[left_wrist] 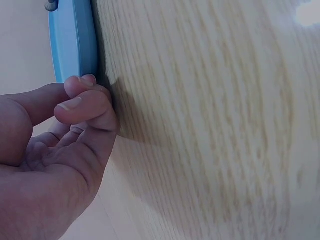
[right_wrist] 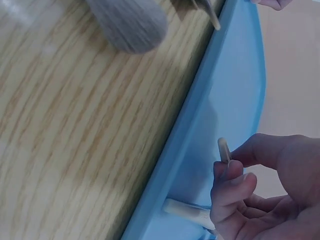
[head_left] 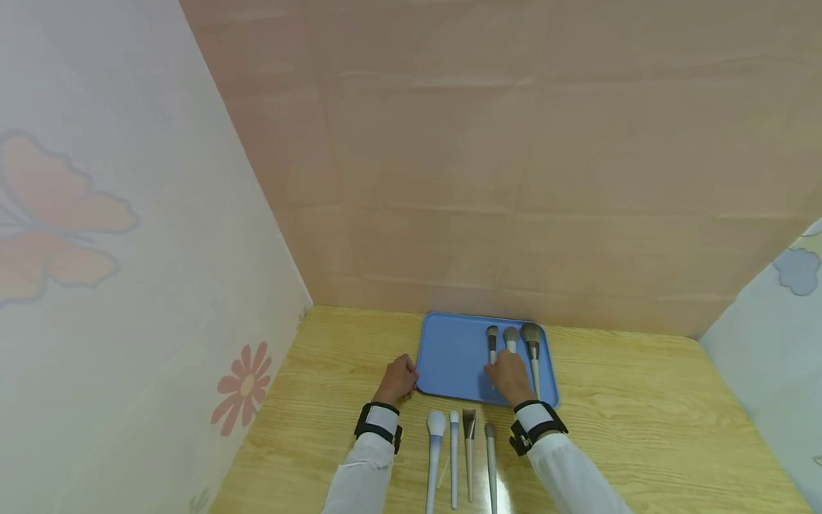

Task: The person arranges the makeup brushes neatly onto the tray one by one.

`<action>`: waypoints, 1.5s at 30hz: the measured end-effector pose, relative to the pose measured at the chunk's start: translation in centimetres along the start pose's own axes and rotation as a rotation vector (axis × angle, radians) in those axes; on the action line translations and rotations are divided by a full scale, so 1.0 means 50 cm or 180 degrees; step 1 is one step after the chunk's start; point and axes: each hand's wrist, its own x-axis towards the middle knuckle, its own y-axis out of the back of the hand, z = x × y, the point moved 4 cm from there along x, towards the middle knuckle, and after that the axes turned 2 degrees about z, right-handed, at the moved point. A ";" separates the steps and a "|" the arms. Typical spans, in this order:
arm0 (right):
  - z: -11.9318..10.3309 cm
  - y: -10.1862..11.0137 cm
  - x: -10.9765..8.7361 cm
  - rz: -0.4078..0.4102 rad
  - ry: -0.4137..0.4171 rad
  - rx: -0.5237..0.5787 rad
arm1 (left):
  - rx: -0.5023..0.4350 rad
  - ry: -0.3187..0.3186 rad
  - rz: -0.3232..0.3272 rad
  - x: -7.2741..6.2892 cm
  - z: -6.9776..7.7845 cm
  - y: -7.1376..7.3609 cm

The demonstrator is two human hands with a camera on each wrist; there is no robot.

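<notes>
A blue tray (head_left: 452, 357) lies on the wooden table with makeup brushes in it. My left hand (head_left: 399, 378) is at its front left corner, thumb and curled fingers gripping the rim; the corner is partly hidden behind the fingertips (left_wrist: 82, 107). Over the tray's right half, my right hand (head_left: 510, 375) pinches the pale handle of a small dark-tipped makeup brush (head_left: 492, 337), whose handle end (right_wrist: 223, 146) pokes out past the fingers. Beneath that hand lies a grey-tipped brush (head_left: 510, 337), its handle mostly covered. A large fluffy brush (head_left: 533, 346) rests at the tray's right side.
In front of the tray, several brushes lie side by side on the table: a white-headed one (head_left: 436, 428), a slim one (head_left: 454, 442), a flat one (head_left: 469, 435) and a grey-tipped one (head_left: 491, 446). A brown-papered wall (head_left: 449, 235) stands right behind the tray.
</notes>
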 end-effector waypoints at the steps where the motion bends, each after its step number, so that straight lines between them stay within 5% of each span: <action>1: 0.001 -0.001 0.001 -0.0003 -0.0005 -0.0011 | 0.0008 -0.0001 -0.0003 0.002 -0.001 0.000; 10: 0.009 -0.006 0.008 -0.0006 -0.0009 -0.0064 | -0.0087 -0.0188 -0.0003 -0.002 0.006 0.004; 17: 0.005 -0.006 0.007 -0.0061 0.0030 -0.0162 | -0.0058 0.0027 -0.0021 0.002 -0.004 -0.003; 45: 0.009 -0.011 0.004 -0.0077 0.0020 -0.0172 | -0.0030 0.0020 0.0000 0.006 -0.010 -0.006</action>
